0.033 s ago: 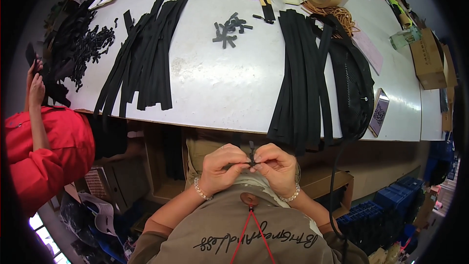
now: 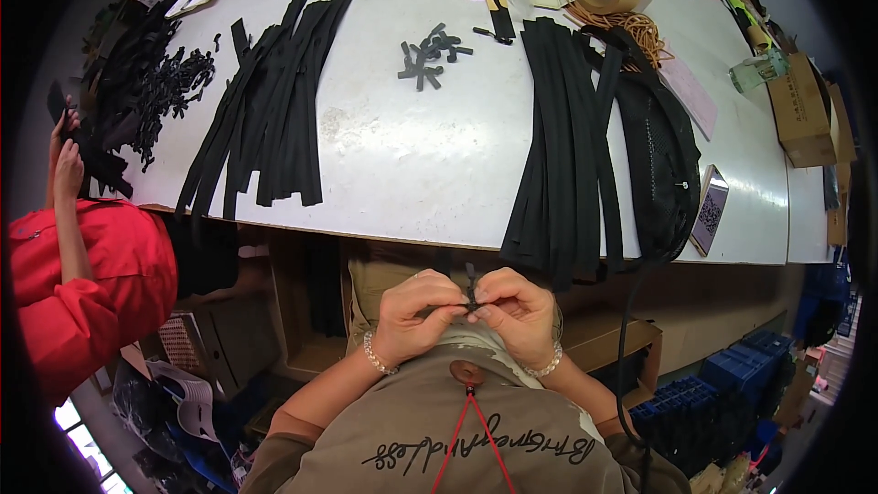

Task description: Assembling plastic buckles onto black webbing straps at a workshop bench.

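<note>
Left hand [image 2: 416, 314]: I see it pinching the small black strap piece [image 2: 470, 285].
Right hand [image 2: 517, 313]: pinching it too, piece at its 10 o'clock.

Even overhead light is falling bright on the white table [image 2: 412, 146] beyond the hands; below it shadows are deepening. Straight edges are bending toward a black, vignetted rim.
</note>
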A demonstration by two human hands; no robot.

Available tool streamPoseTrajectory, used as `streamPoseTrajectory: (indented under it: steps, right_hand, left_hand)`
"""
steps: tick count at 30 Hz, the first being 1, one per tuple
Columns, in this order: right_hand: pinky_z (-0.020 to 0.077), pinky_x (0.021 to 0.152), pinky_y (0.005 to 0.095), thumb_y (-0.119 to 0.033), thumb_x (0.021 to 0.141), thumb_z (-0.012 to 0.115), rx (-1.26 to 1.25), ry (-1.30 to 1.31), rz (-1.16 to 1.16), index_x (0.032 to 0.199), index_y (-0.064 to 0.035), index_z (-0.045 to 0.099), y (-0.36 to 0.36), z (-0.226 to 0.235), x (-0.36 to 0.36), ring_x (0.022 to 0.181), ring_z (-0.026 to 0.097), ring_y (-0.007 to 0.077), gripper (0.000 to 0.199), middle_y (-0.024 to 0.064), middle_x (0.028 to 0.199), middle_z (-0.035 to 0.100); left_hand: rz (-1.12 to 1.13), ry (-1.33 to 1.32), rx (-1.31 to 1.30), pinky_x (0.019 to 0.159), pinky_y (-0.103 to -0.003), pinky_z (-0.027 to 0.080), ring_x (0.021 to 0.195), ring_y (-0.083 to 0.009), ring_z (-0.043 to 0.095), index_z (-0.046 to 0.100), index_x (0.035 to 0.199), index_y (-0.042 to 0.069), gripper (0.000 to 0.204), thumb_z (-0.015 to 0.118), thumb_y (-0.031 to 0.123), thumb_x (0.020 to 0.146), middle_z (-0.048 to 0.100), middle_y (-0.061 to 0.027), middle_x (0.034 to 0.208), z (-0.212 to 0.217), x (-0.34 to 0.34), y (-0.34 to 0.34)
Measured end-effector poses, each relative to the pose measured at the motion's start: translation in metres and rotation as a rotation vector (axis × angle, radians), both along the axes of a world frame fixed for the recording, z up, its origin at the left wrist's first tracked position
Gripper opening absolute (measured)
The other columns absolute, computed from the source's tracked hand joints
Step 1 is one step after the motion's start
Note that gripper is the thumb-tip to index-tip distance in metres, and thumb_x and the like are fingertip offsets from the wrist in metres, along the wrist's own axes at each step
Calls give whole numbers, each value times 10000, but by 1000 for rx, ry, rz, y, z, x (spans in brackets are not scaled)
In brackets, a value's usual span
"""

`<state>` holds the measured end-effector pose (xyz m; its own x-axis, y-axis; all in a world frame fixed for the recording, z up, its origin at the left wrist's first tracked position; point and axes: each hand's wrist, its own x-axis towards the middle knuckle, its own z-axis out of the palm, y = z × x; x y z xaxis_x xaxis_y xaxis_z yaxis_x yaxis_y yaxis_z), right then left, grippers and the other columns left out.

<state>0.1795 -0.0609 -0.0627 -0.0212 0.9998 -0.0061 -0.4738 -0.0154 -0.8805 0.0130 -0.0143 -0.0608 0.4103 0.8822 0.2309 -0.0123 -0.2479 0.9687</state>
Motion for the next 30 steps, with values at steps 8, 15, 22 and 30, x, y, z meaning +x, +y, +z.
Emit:
streamPoseTrajectory:
  steps: [8,15,22,30]
  right_hand:
    - [539,696,270,167,750,585,69,-189,-23,896,65,567,-4,7,-1,805,585,169,180,141,946,539]
    - [530,643,259,132,703,636,215,-465,-143,839,26,595,-3,12,1,748,607,169,177,131,875,587]
    - [495,628,256,76,658,708,265,-545,-198,801,-27,613,-1,19,-1,724,623,192,200,102,827,624]
    - [511,633,219,65,784,629,-141,-139,-75,885,20,573,0,4,-7,709,601,113,125,65,801,599]
  left_hand:
    - [11,-105,-158,606,-278,457,688,-192,583,622,798,-5,98,662,-57,725,626,-92,762,-3,0,-8]
    - [11,-178,-14,640,-294,475,713,-211,602,621,816,2,122,648,-65,718,644,-97,788,-6,1,-7]
    - [6,-169,33,657,-307,483,722,-219,609,621,820,13,111,642,-46,729,651,-90,793,-7,0,-7]
    - [56,-166,-272,659,-234,441,721,-126,545,565,867,-8,100,620,-38,790,575,-57,835,-20,3,-18]
